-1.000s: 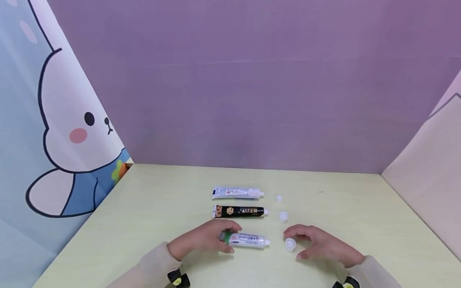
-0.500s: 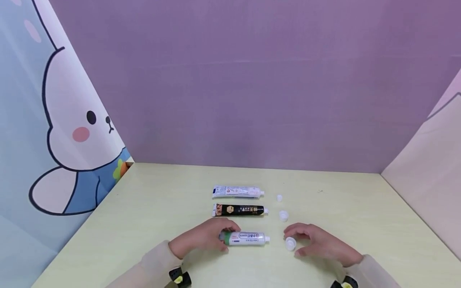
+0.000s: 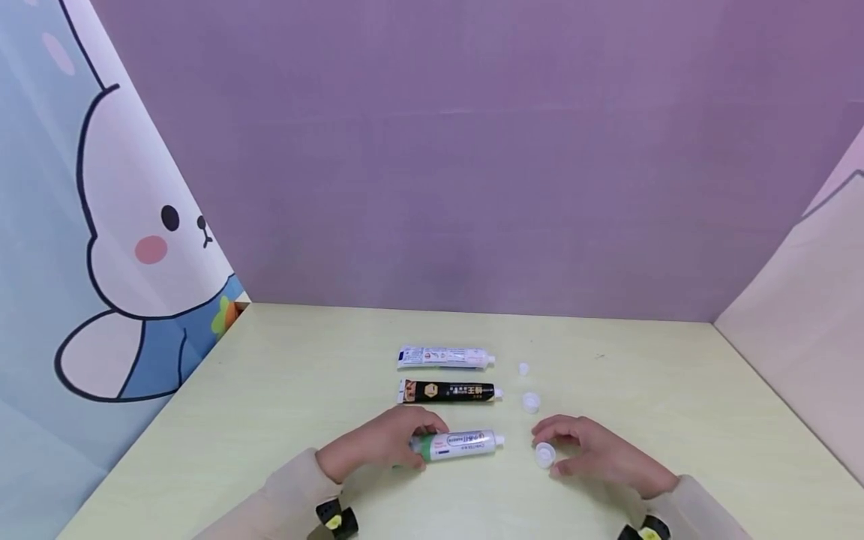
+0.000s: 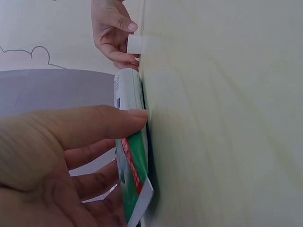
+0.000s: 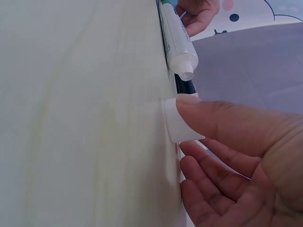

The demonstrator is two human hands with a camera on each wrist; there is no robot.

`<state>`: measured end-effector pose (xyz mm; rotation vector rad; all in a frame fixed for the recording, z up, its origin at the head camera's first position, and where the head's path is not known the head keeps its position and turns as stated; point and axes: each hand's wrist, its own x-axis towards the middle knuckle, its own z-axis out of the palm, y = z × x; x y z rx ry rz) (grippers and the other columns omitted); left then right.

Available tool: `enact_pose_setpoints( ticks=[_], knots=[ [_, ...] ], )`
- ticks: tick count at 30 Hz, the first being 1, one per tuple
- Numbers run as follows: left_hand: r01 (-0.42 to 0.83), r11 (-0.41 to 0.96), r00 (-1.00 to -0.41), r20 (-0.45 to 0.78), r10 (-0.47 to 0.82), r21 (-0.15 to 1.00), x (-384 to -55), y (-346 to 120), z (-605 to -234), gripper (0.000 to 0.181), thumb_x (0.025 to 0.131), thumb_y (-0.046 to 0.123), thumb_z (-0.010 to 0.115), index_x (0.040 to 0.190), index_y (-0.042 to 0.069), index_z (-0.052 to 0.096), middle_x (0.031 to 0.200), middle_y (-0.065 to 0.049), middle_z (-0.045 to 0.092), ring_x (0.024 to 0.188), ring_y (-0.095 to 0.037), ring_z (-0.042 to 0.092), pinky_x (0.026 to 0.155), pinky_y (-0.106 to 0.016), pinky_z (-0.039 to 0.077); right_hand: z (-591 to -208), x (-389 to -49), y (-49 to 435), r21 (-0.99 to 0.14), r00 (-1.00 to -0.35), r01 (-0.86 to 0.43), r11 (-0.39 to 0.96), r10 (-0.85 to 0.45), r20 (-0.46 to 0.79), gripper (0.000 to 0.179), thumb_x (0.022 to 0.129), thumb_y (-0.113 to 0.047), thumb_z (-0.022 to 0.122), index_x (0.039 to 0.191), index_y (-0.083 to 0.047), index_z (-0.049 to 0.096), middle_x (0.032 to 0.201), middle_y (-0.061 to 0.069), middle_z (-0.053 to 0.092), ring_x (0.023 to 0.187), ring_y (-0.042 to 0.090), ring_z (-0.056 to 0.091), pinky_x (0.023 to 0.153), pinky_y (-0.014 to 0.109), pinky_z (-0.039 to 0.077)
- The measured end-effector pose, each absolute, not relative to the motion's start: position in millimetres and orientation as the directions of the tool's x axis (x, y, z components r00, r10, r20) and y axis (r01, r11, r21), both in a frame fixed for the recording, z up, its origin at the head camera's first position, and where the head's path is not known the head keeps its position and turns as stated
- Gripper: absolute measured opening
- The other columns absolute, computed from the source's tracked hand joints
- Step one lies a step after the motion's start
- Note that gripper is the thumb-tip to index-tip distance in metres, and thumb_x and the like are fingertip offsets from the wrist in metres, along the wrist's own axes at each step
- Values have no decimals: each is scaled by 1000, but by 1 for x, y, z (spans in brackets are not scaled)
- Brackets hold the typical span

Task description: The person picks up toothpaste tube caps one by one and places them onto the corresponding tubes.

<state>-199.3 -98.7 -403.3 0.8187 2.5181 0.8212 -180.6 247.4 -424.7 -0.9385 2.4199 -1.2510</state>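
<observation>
My left hand [image 3: 385, 444] holds a white and green toothpaste tube [image 3: 466, 444] near its crimped end, thumb on the near side and fingers on the far side. Its uncapped nozzle points right and tilts slightly up. At right, my right hand [image 3: 597, 454] pinches a white screw cap [image 3: 544, 454] on the table; in the right wrist view the thumb lies against the cap [image 5: 177, 124] and the fingers curl behind it. Behind the held tube lie a black toothpaste tube [image 3: 448, 391] and a white and lilac one [image 3: 445, 357], both uncapped, nozzles to the right.
Right of the two lying tubes, a white cap [image 3: 531, 403] and a smaller white cap [image 3: 523, 368] sit on the pale yellow table [image 3: 304, 360]. A purple backdrop [image 3: 432, 165] stands along the far edge, with a rabbit-printed cloth [image 3: 135, 247] at left.
My left hand has tightened round the tube, and its nozzle end has risen a little. My right thumb has moved in against the cap.
</observation>
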Motion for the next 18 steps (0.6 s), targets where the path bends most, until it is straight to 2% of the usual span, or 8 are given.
enact_pose_setpoints(
  ticks=[8,18],
  knots=[
    [395,662,-757,-183,628,638,-203,-102,-406,48,68,5,80,111,22,65,100,12,60,92,-6,54,86,-30,44,-424,-180,247,-802,-756,-431,415,-651,69,32,81,-21,72,108,-6,64,121,19,57,111,4,51,91,20,43],
    [372,605,-743,-166,649,704,-204,-106,-405,49,64,1,77,106,22,66,98,7,62,87,-8,53,77,-26,43,-424,-181,246,-802,-764,-422,422,-643,63,32,81,-20,72,108,-5,64,119,18,58,111,4,51,91,17,41]
  ],
)
